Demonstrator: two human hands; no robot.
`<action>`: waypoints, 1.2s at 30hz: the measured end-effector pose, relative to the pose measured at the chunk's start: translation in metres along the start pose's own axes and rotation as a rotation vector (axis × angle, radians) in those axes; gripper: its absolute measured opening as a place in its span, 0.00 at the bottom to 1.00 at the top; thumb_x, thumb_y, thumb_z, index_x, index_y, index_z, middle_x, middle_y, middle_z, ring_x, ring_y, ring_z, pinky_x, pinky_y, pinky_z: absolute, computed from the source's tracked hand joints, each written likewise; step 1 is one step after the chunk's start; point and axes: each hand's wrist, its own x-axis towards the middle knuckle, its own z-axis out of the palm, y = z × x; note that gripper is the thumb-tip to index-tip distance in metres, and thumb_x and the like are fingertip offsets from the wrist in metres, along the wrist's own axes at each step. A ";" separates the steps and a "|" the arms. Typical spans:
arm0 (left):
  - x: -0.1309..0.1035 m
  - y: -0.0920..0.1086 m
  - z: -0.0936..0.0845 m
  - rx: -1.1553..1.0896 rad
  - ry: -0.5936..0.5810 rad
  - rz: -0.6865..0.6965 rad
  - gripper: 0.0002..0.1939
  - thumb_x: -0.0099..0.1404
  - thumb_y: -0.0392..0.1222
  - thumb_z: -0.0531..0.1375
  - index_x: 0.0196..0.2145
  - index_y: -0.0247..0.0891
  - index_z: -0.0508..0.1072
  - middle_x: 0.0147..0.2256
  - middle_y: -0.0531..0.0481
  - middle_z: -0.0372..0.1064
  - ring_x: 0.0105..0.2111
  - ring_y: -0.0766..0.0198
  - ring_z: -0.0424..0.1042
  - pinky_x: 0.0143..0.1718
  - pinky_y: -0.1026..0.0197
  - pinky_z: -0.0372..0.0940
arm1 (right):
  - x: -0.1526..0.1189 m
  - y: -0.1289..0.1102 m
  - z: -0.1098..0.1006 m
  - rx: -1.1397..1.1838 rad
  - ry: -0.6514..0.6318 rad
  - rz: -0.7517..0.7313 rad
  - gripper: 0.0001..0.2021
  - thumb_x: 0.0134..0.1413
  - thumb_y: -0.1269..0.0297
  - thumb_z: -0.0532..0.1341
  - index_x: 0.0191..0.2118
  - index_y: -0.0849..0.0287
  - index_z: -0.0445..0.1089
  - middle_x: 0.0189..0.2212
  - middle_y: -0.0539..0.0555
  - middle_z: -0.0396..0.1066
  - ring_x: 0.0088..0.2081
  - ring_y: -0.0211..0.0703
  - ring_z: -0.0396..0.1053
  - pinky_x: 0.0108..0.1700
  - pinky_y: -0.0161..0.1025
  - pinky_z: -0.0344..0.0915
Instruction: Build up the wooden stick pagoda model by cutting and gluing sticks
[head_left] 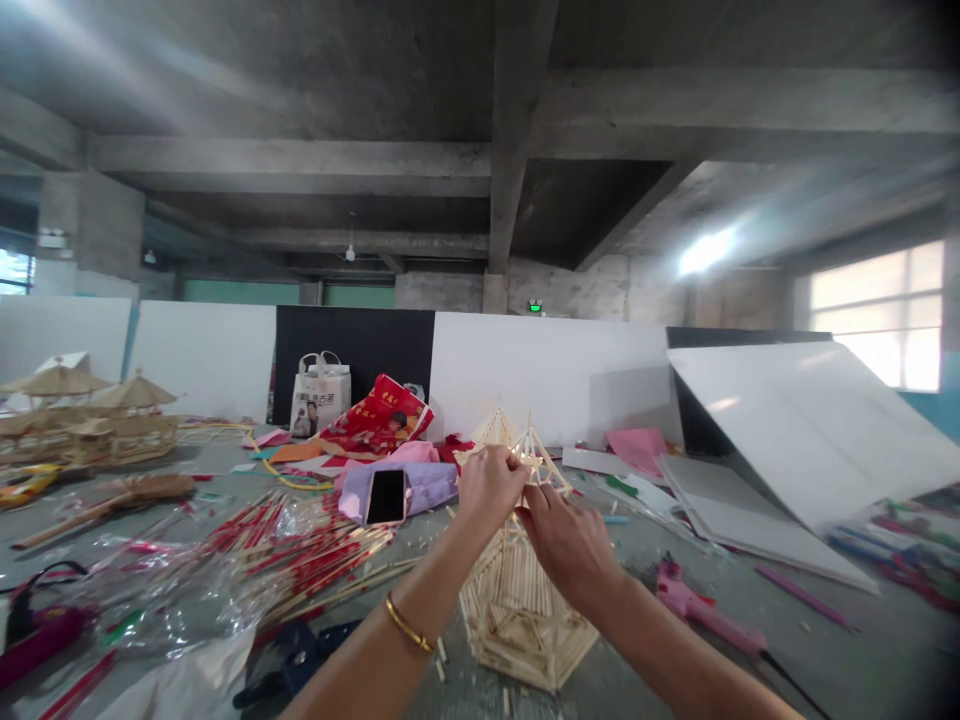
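A pavilion-like model (517, 590) built of thin wooden sticks stands on the table before me. Its base is wide and many-sided, and a pointed open stick frame (531, 445) rises at the top. My left hand (491, 482) is closed in a pinch at the upper frame, with a gold bangle on that wrist. Opposite it, my right hand (568, 538) also has its fingers closed on the frame, thumb and fingertips close to the left ones. My fingers hide the exact spot they grip. A second pointed stick frame (496, 428) shows just behind.
Red-tipped sticks (315, 550) and clear plastic wrap (187, 600) lie to the left, near a phone (387, 496) on purple paper. A pink glue gun (705, 612) with a cord rests at right. White boards (772, 520) lean behind it. Finished stick pavilions (90, 415) stand far left.
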 end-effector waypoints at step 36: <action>-0.005 -0.003 -0.005 -0.039 0.002 0.007 0.09 0.53 0.45 0.56 0.27 0.40 0.74 0.30 0.50 0.74 0.32 0.64 0.70 0.29 0.66 0.58 | -0.003 0.005 -0.006 0.054 -0.037 0.017 0.05 0.59 0.64 0.50 0.40 0.55 0.60 0.32 0.49 0.68 0.27 0.42 0.70 0.20 0.37 0.50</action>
